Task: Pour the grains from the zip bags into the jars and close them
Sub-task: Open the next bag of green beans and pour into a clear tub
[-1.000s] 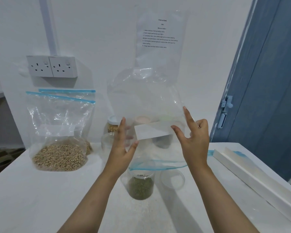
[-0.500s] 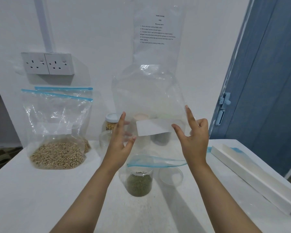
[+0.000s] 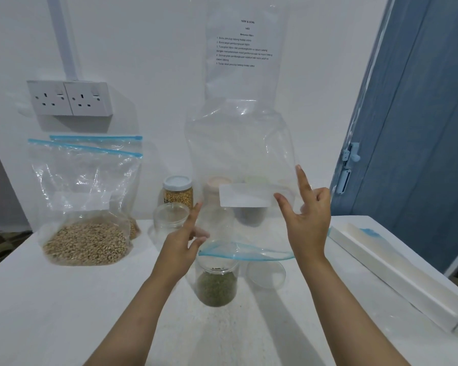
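Both hands, left (image 3: 181, 243) and right (image 3: 306, 220), pinched the empty upturned bag (image 3: 238, 165), its mouth over the open jar (image 3: 217, 282) of green grains.

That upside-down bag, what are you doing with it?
A person holds an empty zip bag upside down with both hands, the left hand and the right hand, pinching its sides. Its blue zip mouth hangs open just above an open jar partly filled with green grains. The jar's clear lid lies beside it on the white table. Another bag of tan grains stands at the left, not yet poured.
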{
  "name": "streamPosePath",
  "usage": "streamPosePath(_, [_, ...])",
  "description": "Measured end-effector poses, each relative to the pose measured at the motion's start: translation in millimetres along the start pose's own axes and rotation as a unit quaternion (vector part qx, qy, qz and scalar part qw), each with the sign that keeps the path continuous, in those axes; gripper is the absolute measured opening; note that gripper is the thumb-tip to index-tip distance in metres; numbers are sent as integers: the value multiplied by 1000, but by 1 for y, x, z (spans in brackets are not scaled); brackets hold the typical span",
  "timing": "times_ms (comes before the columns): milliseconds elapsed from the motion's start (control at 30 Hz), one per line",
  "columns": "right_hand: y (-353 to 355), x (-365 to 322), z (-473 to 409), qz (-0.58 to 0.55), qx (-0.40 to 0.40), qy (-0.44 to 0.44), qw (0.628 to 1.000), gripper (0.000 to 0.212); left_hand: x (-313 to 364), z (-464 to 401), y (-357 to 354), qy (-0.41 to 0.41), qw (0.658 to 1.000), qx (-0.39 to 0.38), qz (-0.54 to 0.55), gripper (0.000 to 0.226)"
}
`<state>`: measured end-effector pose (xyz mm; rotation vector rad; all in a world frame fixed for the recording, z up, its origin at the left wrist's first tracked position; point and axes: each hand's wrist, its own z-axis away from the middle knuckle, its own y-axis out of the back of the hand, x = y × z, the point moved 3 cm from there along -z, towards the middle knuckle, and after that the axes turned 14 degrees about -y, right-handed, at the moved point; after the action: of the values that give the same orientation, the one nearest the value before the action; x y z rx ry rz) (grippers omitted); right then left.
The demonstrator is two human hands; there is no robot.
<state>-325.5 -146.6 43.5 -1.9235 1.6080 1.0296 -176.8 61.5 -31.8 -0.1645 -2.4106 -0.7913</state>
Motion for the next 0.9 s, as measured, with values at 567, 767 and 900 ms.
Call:
streamPosePath(567, [-9, -7, -2, 15, 7, 55, 998, 70, -3, -9, -4, -59, 998, -33, 1, 97])
streamPosePath(767, [-14, -3, -5, 21, -16, 13, 1000, 71, -8, 4, -8, -13, 1000, -23, -1, 90])
streamPosePath(900, [-20, 1, -11, 54, -34, -26, 998, 77, -6, 7, -10, 7, 1000, 21, -11, 79])
